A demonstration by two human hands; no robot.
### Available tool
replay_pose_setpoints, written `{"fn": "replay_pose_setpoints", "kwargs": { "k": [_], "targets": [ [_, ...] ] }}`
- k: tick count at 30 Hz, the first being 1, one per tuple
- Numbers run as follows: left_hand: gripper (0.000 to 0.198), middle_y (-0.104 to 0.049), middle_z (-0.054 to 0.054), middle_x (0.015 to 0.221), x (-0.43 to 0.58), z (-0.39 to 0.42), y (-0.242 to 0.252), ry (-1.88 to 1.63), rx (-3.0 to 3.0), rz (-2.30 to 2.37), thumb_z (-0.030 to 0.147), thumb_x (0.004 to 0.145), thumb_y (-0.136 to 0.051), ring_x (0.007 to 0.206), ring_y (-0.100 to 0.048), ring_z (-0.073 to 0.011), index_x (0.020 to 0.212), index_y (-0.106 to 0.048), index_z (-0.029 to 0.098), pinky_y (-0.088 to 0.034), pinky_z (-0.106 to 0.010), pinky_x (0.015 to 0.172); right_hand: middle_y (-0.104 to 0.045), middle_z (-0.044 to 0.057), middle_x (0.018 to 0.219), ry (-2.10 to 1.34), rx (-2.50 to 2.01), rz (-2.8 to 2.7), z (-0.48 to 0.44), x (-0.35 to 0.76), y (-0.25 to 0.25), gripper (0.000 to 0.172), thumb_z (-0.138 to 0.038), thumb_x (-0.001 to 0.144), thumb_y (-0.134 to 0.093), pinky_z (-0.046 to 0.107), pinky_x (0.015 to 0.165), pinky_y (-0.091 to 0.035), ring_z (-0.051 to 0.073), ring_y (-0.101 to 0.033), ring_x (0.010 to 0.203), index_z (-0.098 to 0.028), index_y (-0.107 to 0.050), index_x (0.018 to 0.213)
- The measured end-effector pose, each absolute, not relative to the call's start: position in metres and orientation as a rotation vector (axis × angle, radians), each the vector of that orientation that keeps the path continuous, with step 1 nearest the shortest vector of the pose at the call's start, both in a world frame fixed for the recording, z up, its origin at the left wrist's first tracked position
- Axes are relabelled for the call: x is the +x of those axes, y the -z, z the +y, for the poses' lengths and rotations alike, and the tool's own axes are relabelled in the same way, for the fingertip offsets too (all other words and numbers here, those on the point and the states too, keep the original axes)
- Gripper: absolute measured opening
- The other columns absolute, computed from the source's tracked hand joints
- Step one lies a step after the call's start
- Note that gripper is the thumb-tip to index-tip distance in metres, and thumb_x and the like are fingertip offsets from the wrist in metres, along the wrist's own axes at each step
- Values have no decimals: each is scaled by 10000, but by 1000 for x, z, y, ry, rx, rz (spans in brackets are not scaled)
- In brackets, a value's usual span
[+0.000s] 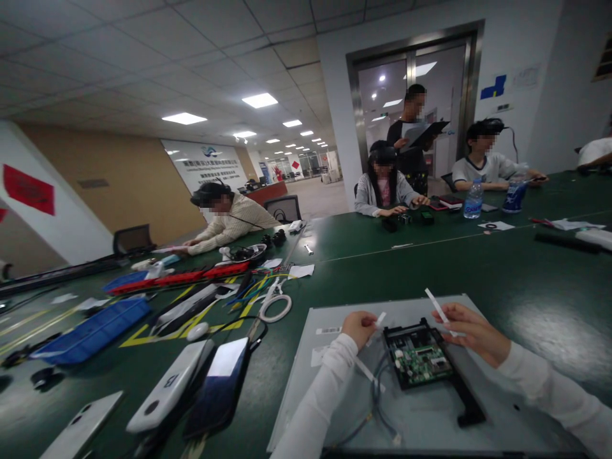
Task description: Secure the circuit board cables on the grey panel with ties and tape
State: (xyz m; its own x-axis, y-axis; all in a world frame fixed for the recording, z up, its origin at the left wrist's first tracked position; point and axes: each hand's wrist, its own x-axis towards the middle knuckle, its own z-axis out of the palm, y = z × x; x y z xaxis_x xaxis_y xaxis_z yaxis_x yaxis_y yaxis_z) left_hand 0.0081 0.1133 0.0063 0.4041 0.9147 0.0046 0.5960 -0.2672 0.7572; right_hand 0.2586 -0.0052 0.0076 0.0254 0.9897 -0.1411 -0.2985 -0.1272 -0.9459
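A grey metal panel [421,421] lies flat on the green table in front of me. On it sits a green circuit board [419,360] in a black frame, with thin wires [377,395] trailing from its left side. My left hand [359,328] is closed, pinching a small white strip just left of the board. My right hand [471,331] is closed on a longer white strip [436,305], held above the board's right corner. Both sleeves are white.
A blue tray [93,331], white and black casings [191,382], coloured cables, a coiled white cord [275,307] and red parts crowd the table at left. Several other people sit or stand at the far side, near water bottles [473,199] and small devices.
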Motion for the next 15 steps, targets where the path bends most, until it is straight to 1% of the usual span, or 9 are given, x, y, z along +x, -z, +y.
{"fn": "replay_pose_setpoints", "kwargs": {
  "k": [3,6,11,13,15],
  "targets": [
    [110,-596,-1,554,0,108,-6,-669,1894,1226,154,636,-564,534,-532,-118,711,-633,110,-407,-212,528,-522,40,1091,-1415,-1093,-882,-6,258,-9,368,-326,587,-689,321,777,-447,213,-482,1009,-228,-543,911],
    [90,-603,-13,601,-11,101,-10,-743,1836,1165,189,654,-569,583,-544,-119,685,-600,109,-421,-218,578,-519,42,1094,-1420,-1083,-882,-7,258,-8,349,-322,603,-684,317,790,-442,214,-471,1026,-223,-544,907],
    [180,-609,-22,701,-41,96,-30,-1036,1619,987,295,656,-623,692,-549,-137,717,-585,130,-417,-239,671,-529,47,1082,-1411,-1085,-880,-8,257,-6,355,-320,600,-690,319,791,-441,221,-470,1028,-220,-547,910],
    [208,-611,-23,750,-56,97,-40,-1089,1543,952,317,655,-635,720,-547,-138,754,-587,139,-410,-241,692,-535,53,1082,-1398,-1091,-877,-9,257,-6,379,-324,588,-698,323,784,-446,230,-475,1023,-220,-549,921],
    [231,-609,-39,850,-72,99,-48,-1117,1515,961,328,648,-644,789,-546,-151,776,-596,143,-404,-245,724,-539,54,1083,-1398,-1090,-878,-9,257,-6,383,-326,583,-701,326,783,-448,235,-475,1026,-220,-550,919]
  ]
}}
